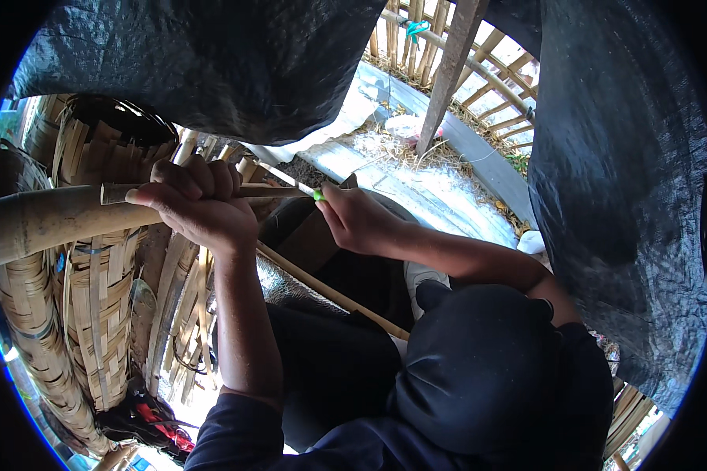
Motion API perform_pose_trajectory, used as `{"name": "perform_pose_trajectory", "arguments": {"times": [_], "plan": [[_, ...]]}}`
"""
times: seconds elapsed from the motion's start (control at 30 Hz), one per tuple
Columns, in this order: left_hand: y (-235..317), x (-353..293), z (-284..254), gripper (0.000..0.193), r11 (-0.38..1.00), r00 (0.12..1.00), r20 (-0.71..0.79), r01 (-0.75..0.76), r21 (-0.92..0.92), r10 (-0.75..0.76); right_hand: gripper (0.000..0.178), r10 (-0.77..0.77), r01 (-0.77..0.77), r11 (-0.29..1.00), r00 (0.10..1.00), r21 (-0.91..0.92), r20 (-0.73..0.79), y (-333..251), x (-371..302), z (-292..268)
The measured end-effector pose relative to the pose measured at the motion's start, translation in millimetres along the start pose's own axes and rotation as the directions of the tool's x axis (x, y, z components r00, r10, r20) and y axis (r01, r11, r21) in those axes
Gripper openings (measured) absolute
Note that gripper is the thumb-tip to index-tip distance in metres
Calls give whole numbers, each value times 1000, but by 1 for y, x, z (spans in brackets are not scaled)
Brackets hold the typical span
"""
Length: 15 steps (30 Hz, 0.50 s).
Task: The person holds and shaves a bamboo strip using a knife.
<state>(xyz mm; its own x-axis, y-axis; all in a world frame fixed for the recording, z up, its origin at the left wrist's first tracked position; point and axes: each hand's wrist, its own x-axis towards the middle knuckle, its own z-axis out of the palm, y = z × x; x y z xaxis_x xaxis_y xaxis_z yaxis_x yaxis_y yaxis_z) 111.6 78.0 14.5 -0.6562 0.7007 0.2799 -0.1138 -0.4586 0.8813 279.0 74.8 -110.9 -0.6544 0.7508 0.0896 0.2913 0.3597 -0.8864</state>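
Left hand: the left hand (204,200) is wrapped tight round a bamboo stick (116,194), fingers curled over it and thumb laid toward its left end.
Stick: it runs left to right through that fist, with a short length showing on either side.
Right hand: the right hand (361,218), farther right, has its fingers closed round a slim knife (291,180) with green at the grip end.
Blade: pale and thin, it slants away to the far left, close by the stick's right end; from where I stand I can't tell whether they touch.
Thick pole: a stout bamboo pole (39,220) comes in from the left, its end just beside the stick's left end.
Baskets: tall woven baskets (102,314) crowd the left side, under and around the pole.
Sheeting: black plastic (628,180) hangs on the right, with more overhead on the far left.
Yard: a bamboo fence (483,71) stands at the far right, behind a leaning wooden post (452,78).
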Motion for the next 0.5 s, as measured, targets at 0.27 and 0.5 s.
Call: {"name": "perform_pose_trajectory", "arguments": {"times": [0.27, 0.5], "plan": [[-1, -3, 14, 55, 999, 994, 101, -32, -31, 35, 17, 46, -49, 994, 999, -101, -27, 79, -12, 16], [-2, -7, 9, 56, 995, 992, 126, 7, -104, 6, 13, -52, 56, 998, 991, 32, -125, 32, -11, 8]]}}
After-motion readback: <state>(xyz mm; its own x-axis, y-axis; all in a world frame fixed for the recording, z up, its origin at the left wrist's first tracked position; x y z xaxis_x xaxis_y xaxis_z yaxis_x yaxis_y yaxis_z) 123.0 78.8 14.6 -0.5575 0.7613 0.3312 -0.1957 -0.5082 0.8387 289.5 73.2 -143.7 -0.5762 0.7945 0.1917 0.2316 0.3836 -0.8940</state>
